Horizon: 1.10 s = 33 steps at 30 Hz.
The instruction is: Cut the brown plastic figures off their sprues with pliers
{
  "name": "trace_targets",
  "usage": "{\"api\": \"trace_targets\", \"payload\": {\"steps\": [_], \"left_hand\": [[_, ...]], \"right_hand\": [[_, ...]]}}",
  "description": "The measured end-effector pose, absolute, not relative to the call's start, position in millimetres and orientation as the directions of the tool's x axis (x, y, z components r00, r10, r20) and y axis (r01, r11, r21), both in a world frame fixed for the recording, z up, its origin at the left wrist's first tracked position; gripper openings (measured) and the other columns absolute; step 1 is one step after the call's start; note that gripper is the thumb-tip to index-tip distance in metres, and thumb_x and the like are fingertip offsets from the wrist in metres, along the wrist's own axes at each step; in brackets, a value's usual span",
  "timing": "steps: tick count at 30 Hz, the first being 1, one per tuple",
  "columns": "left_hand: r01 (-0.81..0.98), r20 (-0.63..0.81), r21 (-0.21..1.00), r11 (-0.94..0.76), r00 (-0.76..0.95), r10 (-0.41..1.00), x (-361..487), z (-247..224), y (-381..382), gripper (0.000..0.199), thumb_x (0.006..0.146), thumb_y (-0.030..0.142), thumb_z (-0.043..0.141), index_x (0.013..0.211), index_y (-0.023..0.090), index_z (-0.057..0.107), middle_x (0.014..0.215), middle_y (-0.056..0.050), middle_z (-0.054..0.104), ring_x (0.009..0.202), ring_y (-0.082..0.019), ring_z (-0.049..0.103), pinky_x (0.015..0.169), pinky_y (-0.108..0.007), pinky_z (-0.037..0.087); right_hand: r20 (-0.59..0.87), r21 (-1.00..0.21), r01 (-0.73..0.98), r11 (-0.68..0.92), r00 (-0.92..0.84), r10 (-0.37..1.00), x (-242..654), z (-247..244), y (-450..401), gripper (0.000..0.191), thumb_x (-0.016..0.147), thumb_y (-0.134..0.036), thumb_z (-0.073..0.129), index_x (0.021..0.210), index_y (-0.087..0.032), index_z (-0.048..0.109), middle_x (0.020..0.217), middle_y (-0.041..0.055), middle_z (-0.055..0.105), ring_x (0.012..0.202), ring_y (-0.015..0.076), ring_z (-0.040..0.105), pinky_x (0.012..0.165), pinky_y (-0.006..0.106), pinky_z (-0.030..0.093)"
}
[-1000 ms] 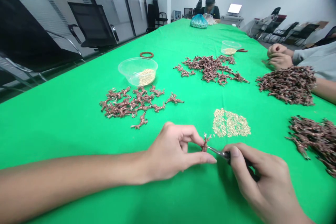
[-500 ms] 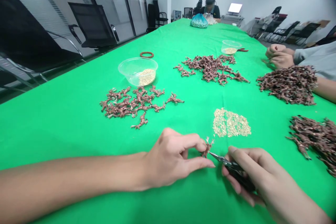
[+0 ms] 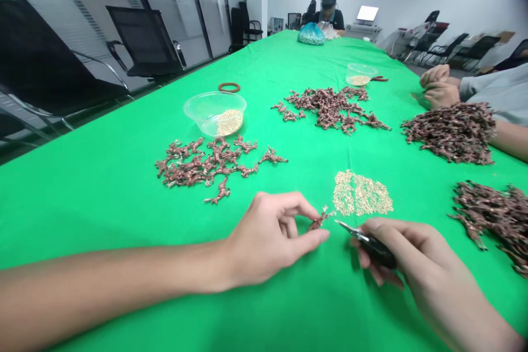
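Observation:
My left hand [image 3: 280,231] pinches a small brown deer figurine [image 3: 318,221] with pale antlers between thumb and forefinger. My right hand [image 3: 400,258] is closed around black-handled pliers [image 3: 377,247], whose thin tips point left and stand slightly apart from the figurine. Just beyond the hands, small gold pieces [image 3: 367,195] lie spread in a flat patch. A loose group of brown figurines [image 3: 193,168] lies left of centre, in front of a clear bowl [image 3: 196,110] holding more of the small pieces.
More brown figurines lie in a middle pile [image 3: 325,102] and two right piles [image 3: 454,132] on the green cloth [image 3: 124,203]. Behind are a brown ring [image 3: 229,87], a second bowl [image 3: 358,74] and a blue bag [image 3: 311,34]. Another person's hands [image 3: 439,85] rest at the right.
The plier tips have come away from the figurine. My left hand has shifted slightly left and up, and the figurine has tilted, its antlers now pointing more to the right.

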<state>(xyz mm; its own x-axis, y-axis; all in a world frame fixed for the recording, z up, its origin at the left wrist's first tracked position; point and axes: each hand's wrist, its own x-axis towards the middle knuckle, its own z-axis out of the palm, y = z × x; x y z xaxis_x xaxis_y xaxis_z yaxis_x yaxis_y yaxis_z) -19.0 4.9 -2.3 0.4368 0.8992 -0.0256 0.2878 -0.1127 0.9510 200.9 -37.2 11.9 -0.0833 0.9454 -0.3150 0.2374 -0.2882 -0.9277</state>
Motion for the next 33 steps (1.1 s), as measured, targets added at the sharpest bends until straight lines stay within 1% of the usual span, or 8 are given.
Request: {"api": "trace_targets", "payload": {"steps": [4, 9, 16, 18, 22, 24, 29, 33], "left_hand": [[0.172, -0.082, 0.985, 0.002, 0.458, 0.885, -15, 4, 13, 0.023, 0.087, 0.029, 0.069, 0.104, 0.012, 0.068, 0.090, -0.009, 0.076, 0.066, -0.015, 0.071, 0.065, -0.027, 0.054], [0.084, -0.024, 0.996, -0.021, 0.498, 0.867, -17, 4, 17, 0.024, 0.092, 0.028, 0.065, 0.108, 0.011, 0.069, 0.101, -0.008, 0.072, 0.075, -0.014, 0.070, 0.077, -0.028, 0.055], [0.007, -0.064, 0.997, 0.073, 0.588, 0.806, -21, 4, 24, 0.026, 0.097, 0.032, 0.058, 0.112, 0.013, 0.069, 0.080, -0.003, 0.067, 0.064, -0.011, 0.068, 0.056, -0.019, 0.044], [-0.055, -0.092, 0.986, 0.160, 0.619, 0.780, -20, 7, 23, 0.025, 0.098, 0.032, 0.056, 0.109, 0.014, 0.069, 0.082, -0.005, 0.068, 0.063, -0.012, 0.069, 0.056, -0.020, 0.044], [-0.181, -0.237, 0.860, 0.477, 0.686, 0.688, -15, 12, 14, 0.022, 0.100, 0.029, 0.049, 0.099, 0.013, 0.064, 0.077, -0.004, 0.066, 0.053, -0.009, 0.063, 0.058, -0.021, 0.046], [-0.197, -0.289, 0.799, 0.568, 0.702, 0.651, -13, 14, 9, 0.023, 0.100, 0.027, 0.047, 0.098, 0.011, 0.063, 0.073, -0.005, 0.065, 0.053, -0.009, 0.063, 0.059, -0.021, 0.047], [-0.235, -0.281, 0.762, 0.604, 0.720, 0.634, -14, 13, 7, 0.018, 0.092, 0.017, 0.054, 0.103, 0.006, 0.063, 0.101, -0.018, 0.070, 0.078, -0.018, 0.069, 0.076, -0.030, 0.052], [-0.235, -0.242, 0.756, 0.610, 0.767, 0.595, -17, 9, 9, 0.036, 0.076, 0.007, 0.069, 0.111, 0.006, 0.062, 0.110, -0.019, 0.069, 0.089, -0.020, 0.069, 0.084, -0.030, 0.052]], "right_hand": [[-0.111, -0.954, 0.282, -0.107, 0.001, 0.994, 207, 2, -36, 0.037, 0.090, -0.050, 0.060, 0.077, -0.017, 0.068, 0.065, 0.0028, 0.065, 0.056, 0.0121, 0.054, 0.050, 0.021, 0.041], [0.107, -0.908, 0.409, 0.088, 0.023, 0.994, 206, -7, -43, 0.026, 0.095, -0.040, 0.056, 0.086, -0.020, 0.068, 0.064, -0.0007, 0.063, 0.056, 0.0117, 0.054, 0.051, 0.022, 0.043], [0.434, -0.684, 0.611, 0.399, -0.098, 0.895, 202, -14, -47, 0.013, 0.095, -0.022, 0.054, 0.096, -0.022, 0.067, 0.076, -0.0018, 0.066, 0.065, 0.0104, 0.061, 0.058, 0.021, 0.046], [0.495, -0.627, 0.625, 0.466, -0.143, 0.857, 201, -14, -48, 0.012, 0.093, -0.017, 0.055, 0.099, -0.021, 0.065, 0.078, -0.0011, 0.065, 0.066, 0.0099, 0.061, 0.060, 0.021, 0.047], [0.573, -0.600, 0.594, 0.535, -0.148, 0.806, 196, -13, -50, 0.014, 0.091, -0.011, 0.054, 0.101, -0.017, 0.061, 0.080, 0.0006, 0.062, 0.068, 0.0098, 0.059, 0.061, 0.023, 0.047], [0.590, -0.599, 0.581, 0.551, -0.146, 0.794, 194, -12, -50, 0.014, 0.090, -0.010, 0.053, 0.101, -0.017, 0.061, 0.079, 0.0006, 0.061, 0.067, 0.0095, 0.057, 0.059, 0.023, 0.046], [0.548, -0.645, 0.586, 0.491, -0.093, 0.831, 194, -11, -50, 0.012, 0.091, -0.012, 0.054, 0.097, -0.018, 0.062, 0.079, -0.0008, 0.061, 0.066, 0.0086, 0.056, 0.060, 0.023, 0.044], [0.493, -0.697, 0.582, 0.420, -0.037, 0.869, 197, -11, -48, 0.011, 0.093, -0.018, 0.054, 0.095, -0.021, 0.064, 0.077, -0.0022, 0.063, 0.066, 0.0090, 0.058, 0.061, 0.023, 0.044]]}}
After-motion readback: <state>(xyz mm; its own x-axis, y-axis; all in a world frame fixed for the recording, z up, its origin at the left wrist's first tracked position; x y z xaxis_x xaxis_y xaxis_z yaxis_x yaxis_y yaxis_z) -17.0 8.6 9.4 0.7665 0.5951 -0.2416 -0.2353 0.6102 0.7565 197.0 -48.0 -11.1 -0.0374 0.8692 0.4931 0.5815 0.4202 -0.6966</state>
